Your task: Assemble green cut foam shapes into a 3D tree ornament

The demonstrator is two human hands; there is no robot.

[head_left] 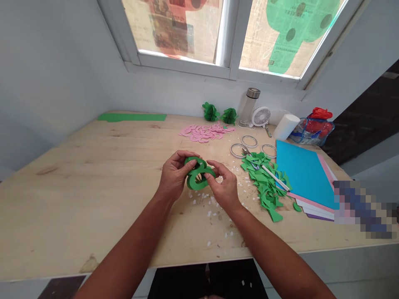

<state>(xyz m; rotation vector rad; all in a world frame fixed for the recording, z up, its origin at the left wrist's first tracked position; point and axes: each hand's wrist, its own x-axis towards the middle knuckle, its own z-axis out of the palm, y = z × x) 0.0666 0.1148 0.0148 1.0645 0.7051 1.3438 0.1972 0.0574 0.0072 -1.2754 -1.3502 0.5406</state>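
Observation:
A green paper cutout [193, 182] with rounded, looped outlines and openings is held above the wooden table between my hands. My left hand [177, 172] grips its left side, thumb on top. On its right side, my right hand [222, 180] pinches the edge between thumb and fingers. Folded layers show through the lower opening. Small white paper bits [209, 214] are scattered on the table beneath and to the right.
Green scraps [264, 187] with a white pen [276, 177] and scissors [245, 152] lie right, beside tape rolls [249, 141] and coloured sheets [304, 172]. Behind are pink cutouts [204, 133], green paper shapes [210, 112], a bottle [248, 109] and a fan [261, 116].

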